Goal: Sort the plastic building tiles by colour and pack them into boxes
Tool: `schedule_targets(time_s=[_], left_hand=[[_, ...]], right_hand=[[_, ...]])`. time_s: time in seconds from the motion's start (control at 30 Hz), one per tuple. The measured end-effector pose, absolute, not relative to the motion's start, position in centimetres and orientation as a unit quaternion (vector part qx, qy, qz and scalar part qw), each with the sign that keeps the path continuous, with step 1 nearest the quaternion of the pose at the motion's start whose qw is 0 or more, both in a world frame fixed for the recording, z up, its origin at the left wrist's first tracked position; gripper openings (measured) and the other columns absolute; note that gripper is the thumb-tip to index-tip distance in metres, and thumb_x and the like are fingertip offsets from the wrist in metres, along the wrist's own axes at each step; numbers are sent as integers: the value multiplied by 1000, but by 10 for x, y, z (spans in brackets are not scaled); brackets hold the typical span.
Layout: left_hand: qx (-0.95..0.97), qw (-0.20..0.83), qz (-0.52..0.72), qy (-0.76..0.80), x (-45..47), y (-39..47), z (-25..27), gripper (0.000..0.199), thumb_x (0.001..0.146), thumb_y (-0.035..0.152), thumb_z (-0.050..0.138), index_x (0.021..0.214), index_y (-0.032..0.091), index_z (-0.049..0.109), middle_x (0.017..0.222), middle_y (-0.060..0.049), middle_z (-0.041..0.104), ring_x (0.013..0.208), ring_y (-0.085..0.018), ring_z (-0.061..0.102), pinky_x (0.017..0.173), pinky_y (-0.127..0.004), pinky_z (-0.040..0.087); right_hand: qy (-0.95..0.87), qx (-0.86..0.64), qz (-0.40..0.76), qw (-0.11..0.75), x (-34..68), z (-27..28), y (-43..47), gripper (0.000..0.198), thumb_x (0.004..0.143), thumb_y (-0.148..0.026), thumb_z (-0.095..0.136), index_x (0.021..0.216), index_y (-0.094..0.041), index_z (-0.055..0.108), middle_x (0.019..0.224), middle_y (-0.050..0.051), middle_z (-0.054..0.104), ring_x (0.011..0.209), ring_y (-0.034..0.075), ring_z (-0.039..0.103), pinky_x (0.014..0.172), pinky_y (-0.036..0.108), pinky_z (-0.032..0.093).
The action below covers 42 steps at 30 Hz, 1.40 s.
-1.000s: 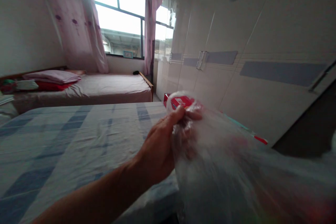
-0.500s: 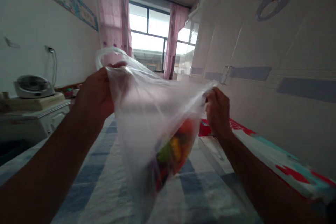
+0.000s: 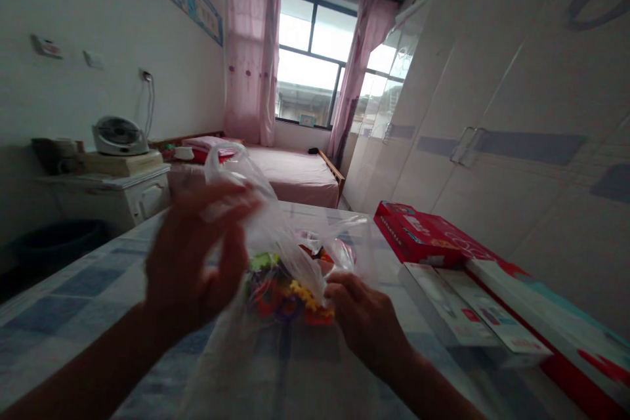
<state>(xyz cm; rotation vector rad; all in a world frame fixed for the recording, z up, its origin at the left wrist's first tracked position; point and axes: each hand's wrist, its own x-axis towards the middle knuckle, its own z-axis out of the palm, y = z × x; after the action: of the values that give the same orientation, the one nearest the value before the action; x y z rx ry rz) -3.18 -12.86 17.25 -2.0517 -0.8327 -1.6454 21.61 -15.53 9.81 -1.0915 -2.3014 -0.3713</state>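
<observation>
A clear plastic bag (image 3: 275,230) lies on the blue checked bed (image 3: 88,282) in front of me, with several small colourful toy pieces (image 3: 285,289) inside. My left hand (image 3: 197,256) is blurred, its fingers spread beside the bag's raised handle loop and touching the plastic. My right hand (image 3: 364,321) rests low on the bag's right side, fingers curled on the plastic next to the pieces.
Red and white flat boxes (image 3: 433,243) lie along the bed's right edge by the white wardrobe (image 3: 492,111). A white cabinet (image 3: 113,190) with a small fan (image 3: 118,134) stands at left. A second bed (image 3: 295,174) sits under the window.
The bag, held up and stretched between both hands half a second ago, now rests on the bed. My left hand has loosened on the handle; my right hand has dropped to the bag's side.
</observation>
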Motion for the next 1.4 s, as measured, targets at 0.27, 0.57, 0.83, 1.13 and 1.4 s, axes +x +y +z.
schedule_targets(time_s=[0.27, 0.57, 0.83, 1.13, 1.4], left_hand=[[-919, 193, -230, -255, -5, -125, 111, 18, 89, 26, 45, 82, 18, 59, 68, 0, 62, 66, -14, 58, 86, -37, 46], [-910, -8, -43, -412, -36, -133, 97, 33, 75, 23, 62, 107, 27, 62, 82, -1, 67, 73, -20, 63, 66, -30, 48], [-890, -9, -102, -445, -27, -106, 102, 36, 79, 10, 45, 109, 24, 60, 106, -5, 63, 93, -18, 61, 81, -30, 50], [-865, 76, -125, -480, -37, -50, 81, 54, 71, 3, 44, 120, 23, 53, 104, -8, 61, 94, -19, 60, 77, -30, 51], [-859, -83, -263, -431, -66, -54, 83, 17, 76, 14, 43, 78, 18, 60, 111, -7, 59, 102, -17, 54, 90, -33, 44]], right_hand=[[-892, -409, 62, 182, 199, 103, -180, 25, 83, -13, 41, 104, -20, 54, 105, 6, 63, 92, 17, 60, 78, 27, 47], [-774, -619, -48, 127, 197, 106, -92, 62, 82, -25, 48, 141, -18, 29, 130, 16, 50, 96, 24, 61, 76, 33, 46], [-770, -585, -216, 133, 189, 128, -38, 56, 83, -11, 44, 138, -8, 34, 128, 19, 52, 113, 28, 49, 93, 41, 37], [-757, -599, 148, 215, 217, 119, -7, 32, 83, -34, 48, 59, -16, 59, 65, 8, 65, 72, 18, 60, 74, 31, 43], [-717, -545, 320, 294, 232, 132, 12, 42, 85, -54, 35, 59, -21, 38, 47, -8, 31, 39, 5, 26, 44, 20, 33]])
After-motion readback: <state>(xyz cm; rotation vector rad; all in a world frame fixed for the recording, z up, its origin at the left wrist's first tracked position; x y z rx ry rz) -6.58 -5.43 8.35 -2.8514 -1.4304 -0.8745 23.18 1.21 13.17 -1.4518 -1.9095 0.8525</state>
